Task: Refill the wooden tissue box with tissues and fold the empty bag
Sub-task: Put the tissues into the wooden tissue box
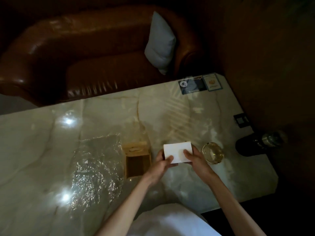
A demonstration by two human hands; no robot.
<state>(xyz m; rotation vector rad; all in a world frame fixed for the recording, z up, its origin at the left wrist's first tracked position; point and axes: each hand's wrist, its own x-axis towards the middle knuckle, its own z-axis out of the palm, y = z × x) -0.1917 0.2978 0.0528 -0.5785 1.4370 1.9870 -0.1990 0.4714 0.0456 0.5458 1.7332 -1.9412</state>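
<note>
- Above the marble table, right of centre: my left hand and my right hand hold a white stack of tissues between them.
- My left hand grips the stack's near left corner, thumb on top and fingers curled beneath.
- My right hand grips the right end, thumb lying on the top face and fingers wrapped round the side.
- Wooden tissue box: it lies on the table just left of the stack and of my left hand. Its dark hollow faces up, and a pale panel with an oval slot shows at its far end. Whether the stack touches the box, I cannot tell.
- Empty bag: clear, crinkled plastic, spread flat on the table and touching the box's left side.
- Glass ashtray: round, standing just right of my right hand.
- Printed cards: set at the table's far right corner.
- Dark object with a metallic end: at the table's right edge, too dim to name.
- Brown leather armchair: beyond the table, with a pale cushion propped against its right arm.
- White cloth: at the bottom edge, between my forearms.
</note>
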